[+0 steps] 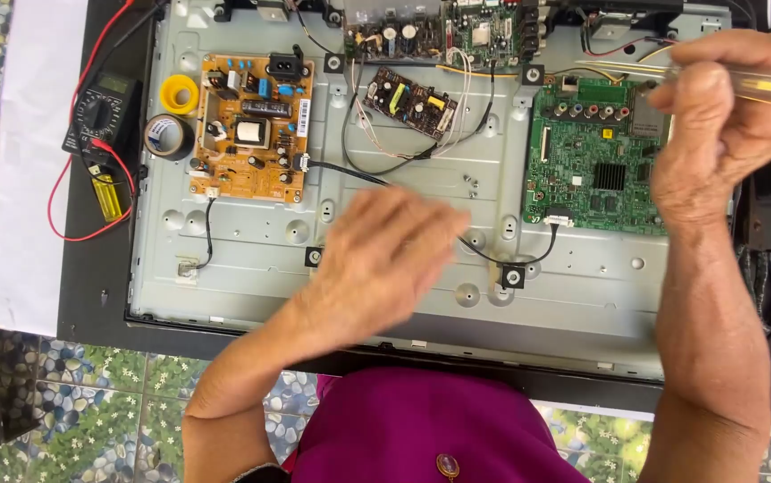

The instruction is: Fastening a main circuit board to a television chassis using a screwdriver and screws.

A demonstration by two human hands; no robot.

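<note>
Our right hand (716,125) has its grip clamped on a clear-handled screwdriver (761,87) above the green circuit board (595,161). Our left hand (385,255), blurred, hovers with fingers spread apart over the grey metal panel (251,241).

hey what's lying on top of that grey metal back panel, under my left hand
Under the left hand a black cable runs across the metal back panel from the orange board toward the green board. Its middle stretch is hidden by the hand.
</note>
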